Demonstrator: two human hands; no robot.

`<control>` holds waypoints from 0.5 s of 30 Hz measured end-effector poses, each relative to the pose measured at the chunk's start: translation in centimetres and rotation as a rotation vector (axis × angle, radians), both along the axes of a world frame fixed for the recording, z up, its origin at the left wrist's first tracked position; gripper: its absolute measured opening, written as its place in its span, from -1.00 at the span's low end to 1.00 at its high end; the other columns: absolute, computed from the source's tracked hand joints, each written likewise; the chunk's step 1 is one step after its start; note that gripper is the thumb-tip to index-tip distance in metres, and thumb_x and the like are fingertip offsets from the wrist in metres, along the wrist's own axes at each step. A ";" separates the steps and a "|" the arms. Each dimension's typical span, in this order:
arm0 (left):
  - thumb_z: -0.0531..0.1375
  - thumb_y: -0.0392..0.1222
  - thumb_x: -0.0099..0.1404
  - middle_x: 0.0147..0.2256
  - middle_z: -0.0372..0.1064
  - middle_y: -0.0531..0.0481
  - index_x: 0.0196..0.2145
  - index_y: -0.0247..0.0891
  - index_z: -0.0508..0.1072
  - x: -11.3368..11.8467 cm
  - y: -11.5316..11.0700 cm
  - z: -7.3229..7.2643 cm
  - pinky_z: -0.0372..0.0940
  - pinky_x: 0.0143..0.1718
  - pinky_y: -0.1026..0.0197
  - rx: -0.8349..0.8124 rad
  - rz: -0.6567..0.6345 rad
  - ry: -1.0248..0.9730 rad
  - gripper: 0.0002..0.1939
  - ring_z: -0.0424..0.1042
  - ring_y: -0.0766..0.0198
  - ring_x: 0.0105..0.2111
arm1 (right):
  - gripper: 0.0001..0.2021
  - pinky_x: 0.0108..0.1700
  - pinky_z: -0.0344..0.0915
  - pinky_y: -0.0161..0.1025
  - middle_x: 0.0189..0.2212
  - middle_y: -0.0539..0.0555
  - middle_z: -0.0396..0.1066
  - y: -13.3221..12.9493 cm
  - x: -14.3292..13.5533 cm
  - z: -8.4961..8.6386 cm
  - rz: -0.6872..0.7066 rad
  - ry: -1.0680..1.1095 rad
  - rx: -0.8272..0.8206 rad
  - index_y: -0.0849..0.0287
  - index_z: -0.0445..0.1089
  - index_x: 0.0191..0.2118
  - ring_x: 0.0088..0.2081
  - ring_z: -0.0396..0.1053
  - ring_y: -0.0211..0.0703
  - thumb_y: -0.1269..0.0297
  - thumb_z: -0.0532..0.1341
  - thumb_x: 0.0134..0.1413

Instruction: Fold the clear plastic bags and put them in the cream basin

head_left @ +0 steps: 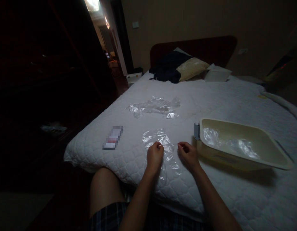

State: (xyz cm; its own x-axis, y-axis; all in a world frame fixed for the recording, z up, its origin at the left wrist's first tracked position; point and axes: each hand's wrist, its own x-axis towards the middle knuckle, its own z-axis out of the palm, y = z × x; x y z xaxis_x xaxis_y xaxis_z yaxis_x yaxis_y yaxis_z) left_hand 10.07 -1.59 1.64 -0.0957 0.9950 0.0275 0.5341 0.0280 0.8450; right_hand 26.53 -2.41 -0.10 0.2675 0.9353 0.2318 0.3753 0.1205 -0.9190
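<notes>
A clear plastic bag (152, 136) lies spread on the quilted white bedding in front of me. My left hand (155, 158) is closed over the bag, thumb and fingers pinched on the thin film. To its right, my right hand (188, 156) is held with its fingertips pinched together beside the bag's right side. Whether it holds a bit of film is too dim to tell. Just beyond that hand stands a cream plastic tub (266, 141) with grey side handles. Shiny clear plastic (242, 147) shows inside the tub.
Crumpled clear plastic bags (153, 106) lie farther up the bed (210, 96). A blurred-out phone-like object (113, 138) rests near the left edge. Dark clothing (169, 67), a beige pillow (193, 68) and a white box (217, 74) sit by the headboard (210, 45).
</notes>
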 end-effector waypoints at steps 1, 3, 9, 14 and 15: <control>0.03 -0.17 0.16 -0.41 0.39 -0.03 -0.31 -0.24 0.38 0.0 -0.1 0.1 0.20 -0.38 0.27 0.043 0.007 0.072 -0.81 0.37 0.25 -0.40 | -0.68 -0.50 0.21 -0.30 -0.51 0.07 0.37 -0.1 -0.4 0.4 0.027 0.059 -0.023 0.20 0.38 -0.39 -0.54 0.26 -0.25 0.02 0.15 -0.10; 0.02 -0.18 0.18 -0.34 0.40 -0.06 -0.24 -0.25 0.38 -0.1 -0.2 0.3 0.20 -0.32 0.24 0.123 0.010 0.170 -0.77 0.37 0.22 -0.34 | -0.65 -0.60 0.18 -0.35 -0.52 0.07 0.38 0.0 -1.0 1.0 0.091 0.225 -0.113 0.21 0.36 -0.37 -0.58 0.27 -0.27 -0.01 0.14 -0.10; -0.02 -0.30 0.20 -0.25 0.34 -0.08 -0.20 -0.27 0.35 -0.7 -0.7 0.9 0.20 -0.19 0.21 0.343 -0.177 0.355 -0.77 0.30 0.23 -0.22 | -0.68 -0.62 0.20 -0.39 -0.42 0.13 0.42 1.2 -2.0 0.8 0.230 0.424 -0.342 0.21 0.36 -0.37 -0.45 0.38 -0.17 0.02 0.19 -0.14; 0.04 -0.35 0.15 -0.32 0.35 -0.07 -0.34 -0.26 0.37 -1.3 -1.1 0.3 0.09 -0.05 0.04 0.436 -0.467 0.639 -0.85 0.25 0.18 -0.18 | -0.70 -0.59 0.21 -0.42 -0.38 0.14 0.43 1.3 -2.2 -0.5 0.247 0.415 -0.393 0.20 0.36 -0.35 -0.39 0.41 -0.16 0.04 0.19 -0.12; 0.04 -0.36 0.15 -0.33 0.35 -0.07 -0.36 -0.26 0.37 -1.4 -1.2 0.2 0.07 -0.03 0.02 0.435 -0.470 0.656 -0.86 0.26 0.18 -0.18 | -0.69 -0.59 0.21 -0.42 -0.38 0.14 0.43 1.3 -2.1 -0.7 0.238 0.431 -0.395 0.20 0.36 -0.35 -0.39 0.41 -0.15 0.05 0.20 -0.13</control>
